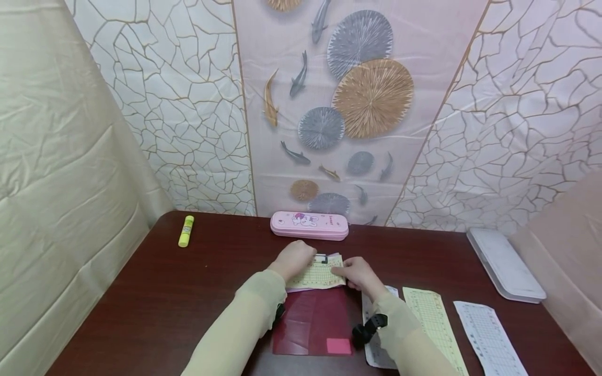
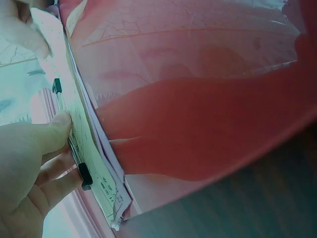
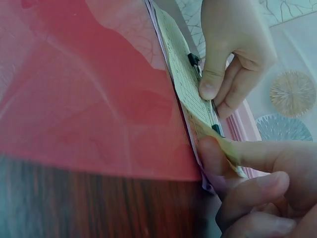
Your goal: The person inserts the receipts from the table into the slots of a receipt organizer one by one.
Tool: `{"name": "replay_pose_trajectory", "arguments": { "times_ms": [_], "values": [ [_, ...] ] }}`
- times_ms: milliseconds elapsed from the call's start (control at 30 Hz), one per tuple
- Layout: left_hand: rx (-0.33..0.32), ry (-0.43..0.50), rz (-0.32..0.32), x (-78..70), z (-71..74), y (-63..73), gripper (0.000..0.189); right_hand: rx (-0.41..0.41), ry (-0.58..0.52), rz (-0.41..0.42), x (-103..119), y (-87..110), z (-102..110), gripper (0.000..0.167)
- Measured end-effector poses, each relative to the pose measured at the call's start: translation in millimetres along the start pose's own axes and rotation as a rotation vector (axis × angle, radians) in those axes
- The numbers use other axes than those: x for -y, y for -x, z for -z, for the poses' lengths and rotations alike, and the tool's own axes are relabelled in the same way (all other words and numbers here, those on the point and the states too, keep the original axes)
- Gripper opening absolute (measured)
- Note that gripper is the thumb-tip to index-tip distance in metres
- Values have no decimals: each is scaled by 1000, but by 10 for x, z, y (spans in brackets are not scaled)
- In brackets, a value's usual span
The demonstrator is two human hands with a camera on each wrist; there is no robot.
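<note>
In front of me lies a translucent red clip folder (image 1: 310, 318) with a pink label (image 1: 338, 345) at its lower right corner. Across its top end is a small stack of printed papers, a yellow sheet (image 1: 316, 275) uppermost and a purplish one below. My left hand (image 1: 293, 259) grips the metal bar clip (image 2: 74, 148) with black ends, thumb on the paper side and fingers behind. At the stack's right edge, my right hand (image 1: 359, 274) pinches the papers between thumb and fingers; in the right wrist view that corner (image 3: 225, 148) bends up. The fingers hide part of the clip.
Behind the folder sits a pink pencil case (image 1: 309, 225). A yellow glue stick (image 1: 186, 231) lies at the back left. To the right are a grey rounded flat item (image 1: 378, 352), partly under my right arm, a yellow printed sheet (image 1: 430, 313), a white one (image 1: 489, 334) and a white flat case (image 1: 505, 265).
</note>
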State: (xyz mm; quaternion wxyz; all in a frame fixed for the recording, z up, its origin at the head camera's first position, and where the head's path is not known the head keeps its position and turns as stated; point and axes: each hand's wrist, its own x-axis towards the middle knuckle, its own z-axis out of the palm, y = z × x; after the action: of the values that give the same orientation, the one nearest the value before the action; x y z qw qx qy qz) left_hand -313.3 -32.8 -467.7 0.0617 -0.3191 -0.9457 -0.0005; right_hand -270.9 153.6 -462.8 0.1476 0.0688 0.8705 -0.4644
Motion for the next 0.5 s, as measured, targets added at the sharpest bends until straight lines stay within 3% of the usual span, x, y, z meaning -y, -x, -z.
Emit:
{"name": "replay_pose_trajectory", "arguments": {
  "times_ms": [233, 500],
  "values": [
    [6, 61, 35, 40, -19, 31, 6, 16, 54, 24, -34, 70, 55, 22],
    [25, 160, 93, 32, -4, 51, 16, -49, 80, 67, -38, 121, 106, 15]
  ]
}}
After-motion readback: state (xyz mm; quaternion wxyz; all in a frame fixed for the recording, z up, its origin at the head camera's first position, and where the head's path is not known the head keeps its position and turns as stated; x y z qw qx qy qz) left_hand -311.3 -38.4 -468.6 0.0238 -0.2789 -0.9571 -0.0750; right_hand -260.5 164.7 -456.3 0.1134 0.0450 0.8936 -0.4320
